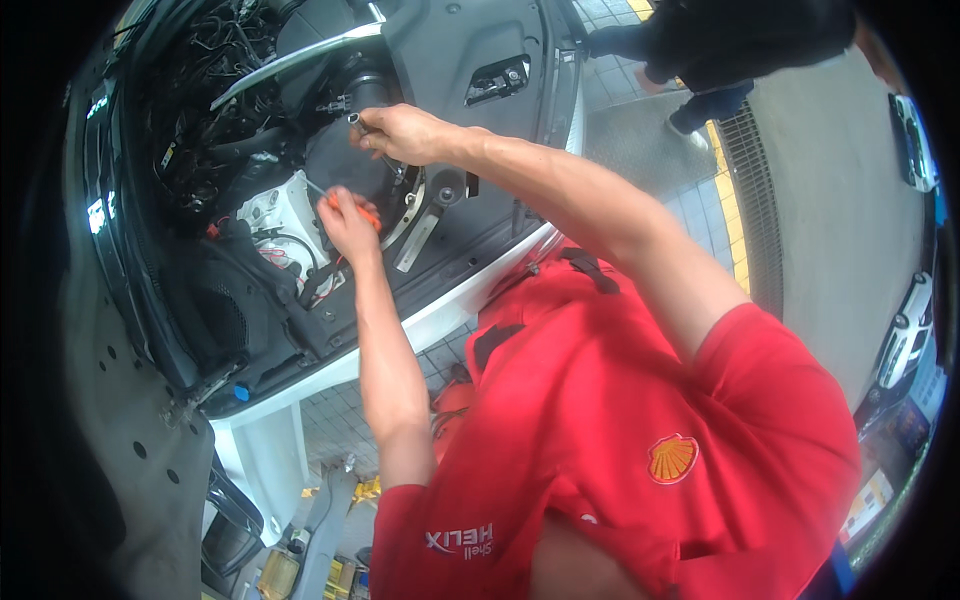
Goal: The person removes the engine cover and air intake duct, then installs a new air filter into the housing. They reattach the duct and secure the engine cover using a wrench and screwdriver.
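Observation:
Both my hands are over the open engine bay of a white car. My left hand (350,225) is closed round the orange handle of a screwdriver (369,215); its thin shaft points up and left over the edge of a white part (285,212) with wires about it. Farther up and right, my right hand (400,135) has its fingers curled on a small metal tool, perhaps a socket wrench (354,119), whose round end shows past the fingertips. Below that hand lies a dark rounded cover (345,160). The rest of the tool is partly hidden.
Hoses and wiring (225,120) crowd the bay's far left. A black plastic cover (440,60) spans the upper right. A silver flat bracket (420,238) lies near the front edge. Another person (740,50) stands on the paving at upper right, beside a floor grate (755,180).

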The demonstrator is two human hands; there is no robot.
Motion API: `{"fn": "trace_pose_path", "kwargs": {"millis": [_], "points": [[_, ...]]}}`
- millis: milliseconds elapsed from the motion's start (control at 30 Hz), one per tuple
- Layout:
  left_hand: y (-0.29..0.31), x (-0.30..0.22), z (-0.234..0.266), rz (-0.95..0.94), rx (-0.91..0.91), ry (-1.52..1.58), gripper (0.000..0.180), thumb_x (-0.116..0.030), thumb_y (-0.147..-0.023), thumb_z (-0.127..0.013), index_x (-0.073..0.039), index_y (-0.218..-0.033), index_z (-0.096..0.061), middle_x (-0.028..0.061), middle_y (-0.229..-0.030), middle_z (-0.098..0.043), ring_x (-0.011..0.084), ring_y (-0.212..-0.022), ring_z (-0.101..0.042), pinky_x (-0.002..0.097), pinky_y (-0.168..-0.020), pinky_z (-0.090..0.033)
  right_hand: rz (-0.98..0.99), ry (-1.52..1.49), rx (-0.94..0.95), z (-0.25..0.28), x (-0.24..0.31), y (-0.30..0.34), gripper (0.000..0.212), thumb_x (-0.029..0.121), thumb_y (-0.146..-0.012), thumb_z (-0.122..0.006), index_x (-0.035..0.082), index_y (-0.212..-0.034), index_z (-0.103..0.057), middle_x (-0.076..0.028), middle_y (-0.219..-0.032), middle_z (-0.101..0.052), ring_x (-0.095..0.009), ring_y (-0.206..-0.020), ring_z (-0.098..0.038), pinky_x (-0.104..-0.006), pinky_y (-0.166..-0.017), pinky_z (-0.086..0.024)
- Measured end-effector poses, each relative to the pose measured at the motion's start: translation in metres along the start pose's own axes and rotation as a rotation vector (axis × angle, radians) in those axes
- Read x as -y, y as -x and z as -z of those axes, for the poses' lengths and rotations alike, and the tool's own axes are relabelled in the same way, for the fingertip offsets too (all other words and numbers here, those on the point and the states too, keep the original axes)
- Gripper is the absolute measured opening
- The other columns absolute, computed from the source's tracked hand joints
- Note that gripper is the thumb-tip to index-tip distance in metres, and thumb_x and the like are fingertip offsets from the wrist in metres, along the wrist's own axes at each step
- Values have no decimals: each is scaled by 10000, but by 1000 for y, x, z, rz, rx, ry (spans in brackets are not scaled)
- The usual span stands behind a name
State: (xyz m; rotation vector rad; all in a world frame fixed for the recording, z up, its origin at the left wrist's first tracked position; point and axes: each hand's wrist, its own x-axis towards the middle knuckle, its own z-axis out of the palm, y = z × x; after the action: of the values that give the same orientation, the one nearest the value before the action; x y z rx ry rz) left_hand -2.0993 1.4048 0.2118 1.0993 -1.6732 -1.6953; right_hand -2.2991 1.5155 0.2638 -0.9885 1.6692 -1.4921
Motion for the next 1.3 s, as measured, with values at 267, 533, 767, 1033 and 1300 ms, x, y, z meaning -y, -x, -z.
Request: {"fn": "trace_pose_path", "kwargs": {"millis": [267, 533, 767, 1033, 1300], "points": [[156, 25, -62, 70, 308, -594, 272, -269, -1106, -681, -48, -1265, -677, 183, -1025, -775, 360, -963, -779, 465, -879, -604, 69, 165, -199, -10, -5, 6, 316, 251, -1050, -790, -19, -1098, -632, -221, -1013, -747, -370, -887, -747, -462, -810, -579], [147, 44, -138, -282, 464, -967, 313, -274, -1012, -773, -121, -1275, -700, 141, -1206, -671, 391, -1107, -708, 520, -893, -618, 65, 78, 45, 6, 3, 6, 211, 196, -1087, -717, 1, -1119, -645, -199, -1023, -753, -391, -940, -730, -474, -849, -560], [150, 50, -146, -330, 511, -1097, 371, -289, -968, -829, -89, -1238, -670, 147, -1159, -683, 386, -1117, -696, 517, -886, -630, 173, 253, -151, -1, -4, 11, 235, 189, -1070, -739, -14, -1109, -627, -202, -995, -728, -399, -956, -720, -486, -853, -556], [118, 42, -111, 29, 267, -481, 374, -377, -1110, -683, -51, -1289, -722, 142, -1188, -766, 355, -1085, -737, 458, -924, -603, 128, 195, -15, 4, 8, 4, 232, 141, -1028, -770, -23, -1121, -635, -238, -1055, -751, -453, -1044, -732, -504, -907, -568], [16, 13, -115, 531, -34, 1125, 515, -417, -1243, -378, -53, -1500, -635, 43, -1399, -760, 215, -1352, -670, 395, -1153, -510, 38, 441, 36, 19, 24, 4, 299, 189, -1018, -773, -27, -1183, -649, -247, -1125, -806, -443, -1050, -779, -499, -925, -611]]}}
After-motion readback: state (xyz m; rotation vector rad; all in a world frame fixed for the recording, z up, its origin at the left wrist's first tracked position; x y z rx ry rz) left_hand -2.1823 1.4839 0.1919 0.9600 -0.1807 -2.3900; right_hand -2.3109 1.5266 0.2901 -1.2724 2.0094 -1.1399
